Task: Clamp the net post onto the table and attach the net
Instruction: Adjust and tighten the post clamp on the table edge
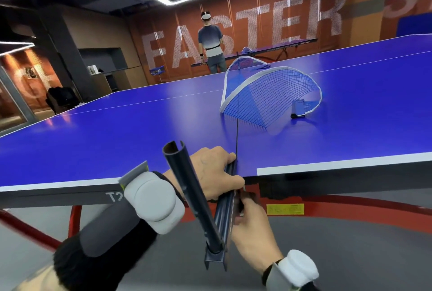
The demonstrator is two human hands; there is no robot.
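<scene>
Head view, net post (191, 193), heaped net (268, 94), bystander (210, 40)

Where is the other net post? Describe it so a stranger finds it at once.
Start at the blue table. On its top lies the crumpled net, and at the net's right end a short dark post lies on the surface. Unlike the long post that the left hand grips at the near edge, it lies untouched.

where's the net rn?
Head view, centre-right: the net lies bunched on the blue table, beyond the held net post, a second post at its right end.
</scene>
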